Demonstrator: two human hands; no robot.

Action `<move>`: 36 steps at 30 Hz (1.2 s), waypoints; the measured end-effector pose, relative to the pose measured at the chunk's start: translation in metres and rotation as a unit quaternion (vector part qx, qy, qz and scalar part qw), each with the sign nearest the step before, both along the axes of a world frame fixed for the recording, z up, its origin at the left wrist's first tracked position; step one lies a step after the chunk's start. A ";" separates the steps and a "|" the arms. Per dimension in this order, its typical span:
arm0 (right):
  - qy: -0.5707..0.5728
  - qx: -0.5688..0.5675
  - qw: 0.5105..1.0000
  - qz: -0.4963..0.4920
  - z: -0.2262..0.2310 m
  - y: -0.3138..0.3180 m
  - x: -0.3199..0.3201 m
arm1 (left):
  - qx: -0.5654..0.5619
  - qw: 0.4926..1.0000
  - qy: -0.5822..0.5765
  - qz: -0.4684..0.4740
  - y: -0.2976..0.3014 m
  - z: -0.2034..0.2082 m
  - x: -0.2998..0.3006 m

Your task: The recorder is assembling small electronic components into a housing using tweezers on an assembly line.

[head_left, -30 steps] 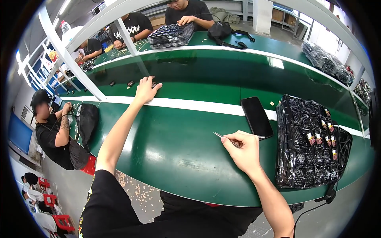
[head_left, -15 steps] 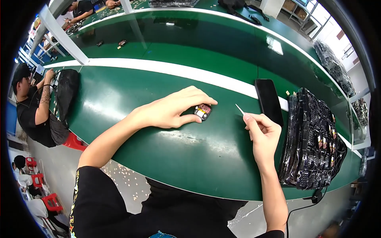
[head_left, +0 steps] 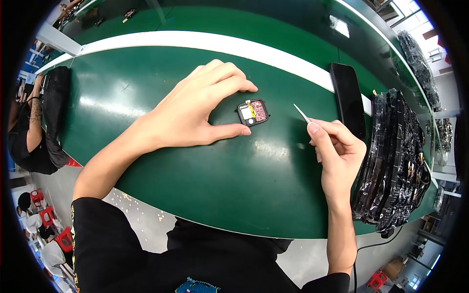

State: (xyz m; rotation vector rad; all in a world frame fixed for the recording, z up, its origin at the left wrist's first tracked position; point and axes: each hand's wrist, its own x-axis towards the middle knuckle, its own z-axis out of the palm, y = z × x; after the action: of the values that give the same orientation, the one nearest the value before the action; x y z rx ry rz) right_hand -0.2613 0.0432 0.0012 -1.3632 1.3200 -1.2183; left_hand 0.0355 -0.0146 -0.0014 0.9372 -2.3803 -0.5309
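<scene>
Fingers of the left hand spread wide, empty, beside an open electronic module on the tabletop in apparent positioning, the right hand pinching a pointed tool that likely needs bringing closer.

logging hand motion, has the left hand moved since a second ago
Yes: the left hand has moved back and rightward, from the white strip to its near side.

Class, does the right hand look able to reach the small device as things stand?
Probably yes: the right hand, holding tweezers, has only green tabletop between it and the small device; the left hand sits opposite.
</scene>
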 end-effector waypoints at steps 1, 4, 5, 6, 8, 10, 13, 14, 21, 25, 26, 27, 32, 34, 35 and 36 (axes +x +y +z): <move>0.001 0.006 1.000 -0.001 0.000 0.001 0.000 | -0.008 1.000 0.003 -0.006 -0.001 -0.001 0.002; 0.010 0.004 1.000 0.011 0.001 0.003 0.001 | 0.011 1.000 0.008 -0.011 0.001 0.001 0.003; 0.019 0.003 1.000 0.014 0.001 0.003 0.001 | 0.009 1.000 0.011 -0.014 0.002 0.002 0.002; 0.028 0.001 0.999 0.018 0.001 0.003 0.002 | 0.017 1.000 0.006 -0.011 0.003 0.003 0.001; 0.028 0.001 0.999 0.017 0.001 0.004 0.003 | 0.008 1.000 -0.001 -0.014 0.001 -0.002 0.002; 0.029 0.003 0.999 0.015 0.002 0.005 0.004 | 0.001 1.000 -0.008 -0.017 0.003 -0.003 -0.001; 0.019 0.002 0.999 0.031 0.003 0.007 0.003 | 0.077 0.996 0.023 -0.029 0.011 0.006 -0.008; 0.016 -0.011 0.998 0.054 0.001 0.007 0.003 | 0.102 0.994 0.000 -0.038 0.013 0.010 -0.009; 0.108 -0.053 0.990 0.071 -0.008 0.006 0.015 | 0.120 0.991 0.012 -0.056 0.010 0.006 -0.009; 0.138 -0.060 0.984 0.093 -0.005 0.005 0.013 | 0.119 0.991 0.004 -0.055 0.008 0.004 -0.009; 0.160 -0.044 0.980 0.113 -0.004 0.006 0.013 | 0.115 0.992 0.003 -0.056 0.008 0.004 -0.008; 0.159 -0.042 0.980 0.112 -0.007 0.006 0.014 | 0.109 0.992 0.003 -0.059 0.007 0.004 -0.008; 0.140 -0.090 0.983 0.078 -0.010 0.003 0.018 | 0.107 0.991 0.018 -0.075 0.004 0.000 -0.007; 0.158 -0.072 0.980 0.094 -0.002 0.006 0.016 | 0.106 0.991 0.032 -0.082 0.003 0.000 -0.006; 0.178 -0.054 0.977 0.110 0.000 0.007 0.015 | 0.113 0.991 0.024 -0.067 0.005 0.002 -0.007; 0.178 -0.054 0.977 0.107 -0.001 0.007 0.015 | 0.119 0.991 0.017 -0.054 0.006 0.004 -0.008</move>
State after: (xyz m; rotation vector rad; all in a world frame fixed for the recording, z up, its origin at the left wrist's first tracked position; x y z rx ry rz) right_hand -0.2466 0.0500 0.0006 -1.8156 1.3184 -0.9379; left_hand 0.0279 -0.0085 0.0024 0.8932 -2.3830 -0.8816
